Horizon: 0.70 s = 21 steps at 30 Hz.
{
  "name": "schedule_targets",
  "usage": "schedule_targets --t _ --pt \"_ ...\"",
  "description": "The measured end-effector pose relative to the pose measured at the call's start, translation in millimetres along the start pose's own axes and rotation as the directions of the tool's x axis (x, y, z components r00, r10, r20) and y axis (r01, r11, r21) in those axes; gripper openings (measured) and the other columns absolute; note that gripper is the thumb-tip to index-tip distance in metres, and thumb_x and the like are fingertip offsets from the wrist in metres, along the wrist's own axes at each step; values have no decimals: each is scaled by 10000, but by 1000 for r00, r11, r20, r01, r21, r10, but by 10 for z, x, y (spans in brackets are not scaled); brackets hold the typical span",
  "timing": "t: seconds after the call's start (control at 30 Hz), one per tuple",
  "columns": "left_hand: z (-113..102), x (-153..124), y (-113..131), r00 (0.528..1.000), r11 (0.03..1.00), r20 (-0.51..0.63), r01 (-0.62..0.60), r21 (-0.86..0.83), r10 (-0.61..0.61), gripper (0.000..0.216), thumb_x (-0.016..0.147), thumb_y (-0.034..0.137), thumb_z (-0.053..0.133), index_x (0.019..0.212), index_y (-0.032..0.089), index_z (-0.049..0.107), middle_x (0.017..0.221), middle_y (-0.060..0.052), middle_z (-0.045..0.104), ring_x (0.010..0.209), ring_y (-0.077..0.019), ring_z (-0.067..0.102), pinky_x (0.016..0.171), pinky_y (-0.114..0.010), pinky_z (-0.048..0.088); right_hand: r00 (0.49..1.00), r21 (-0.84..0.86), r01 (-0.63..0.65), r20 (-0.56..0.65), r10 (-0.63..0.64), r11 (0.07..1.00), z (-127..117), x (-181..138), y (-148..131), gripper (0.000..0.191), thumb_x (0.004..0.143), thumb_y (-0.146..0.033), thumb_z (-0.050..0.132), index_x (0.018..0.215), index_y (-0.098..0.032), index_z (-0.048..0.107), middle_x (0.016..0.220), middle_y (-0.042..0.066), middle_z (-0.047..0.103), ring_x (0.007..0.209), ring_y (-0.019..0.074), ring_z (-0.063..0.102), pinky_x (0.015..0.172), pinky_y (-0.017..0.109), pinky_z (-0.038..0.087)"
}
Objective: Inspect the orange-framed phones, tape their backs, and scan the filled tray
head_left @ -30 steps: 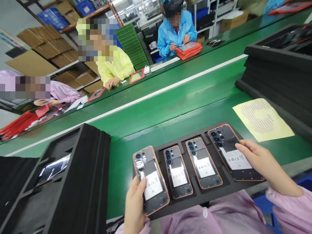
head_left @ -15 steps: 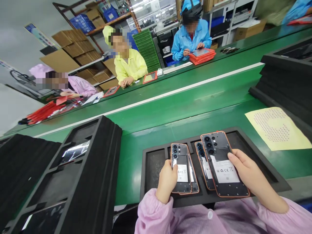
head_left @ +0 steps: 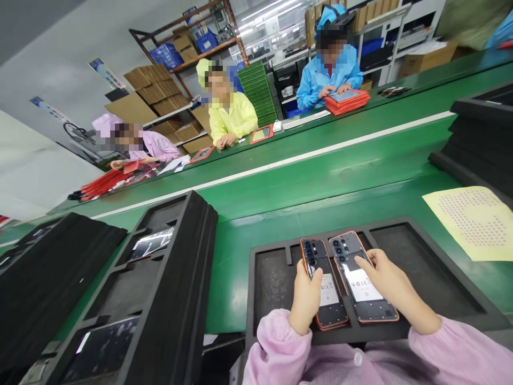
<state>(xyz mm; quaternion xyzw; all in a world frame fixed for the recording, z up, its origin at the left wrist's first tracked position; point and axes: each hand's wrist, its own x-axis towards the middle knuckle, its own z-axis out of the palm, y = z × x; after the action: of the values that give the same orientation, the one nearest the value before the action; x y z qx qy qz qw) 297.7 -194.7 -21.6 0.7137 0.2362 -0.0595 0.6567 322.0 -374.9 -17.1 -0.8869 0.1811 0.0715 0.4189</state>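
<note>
A black foam tray [head_left: 272,278] lies on the green bench in front of me. My left hand [head_left: 305,299] is closed on an orange-edged phone back [head_left: 327,291], which sits over the tray's middle; whether another lies under it I cannot tell. Beside it, my right hand [head_left: 395,291] grips a second orange-edged phone back [head_left: 358,275], camera holes pointing away from me. The two pieces sit side by side, almost touching. The tray's outer slots show bare foam. Pink sleeves cover both my arms.
A tall stack of black foam trays [head_left: 168,278] stands at my left, another dark stack [head_left: 52,262] beyond it, and more trays [head_left: 481,139] at the right. A yellow perforated sheet [head_left: 476,219] lies right of the tray. Three people work across the green conveyor [head_left: 320,171].
Both hands lifted phone backs from the outer slots and brought them together at the tray's middle. The four slots that held phones now show bare foam at the sides. The camera tilted upward.
</note>
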Motion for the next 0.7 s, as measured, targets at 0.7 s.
schedule_targets --t 0.7 --pt "27 -119 48 983 786 155 21 -618 95 773 514 652 758 1088 170 567 1058 -106 683 942 -272 659 833 -374 502 965 582 130 112 -237 803 429 -334 -376 809 559 -540 653 1268 -192 478 1269 140 520 1219 333 464 1026 480 378"
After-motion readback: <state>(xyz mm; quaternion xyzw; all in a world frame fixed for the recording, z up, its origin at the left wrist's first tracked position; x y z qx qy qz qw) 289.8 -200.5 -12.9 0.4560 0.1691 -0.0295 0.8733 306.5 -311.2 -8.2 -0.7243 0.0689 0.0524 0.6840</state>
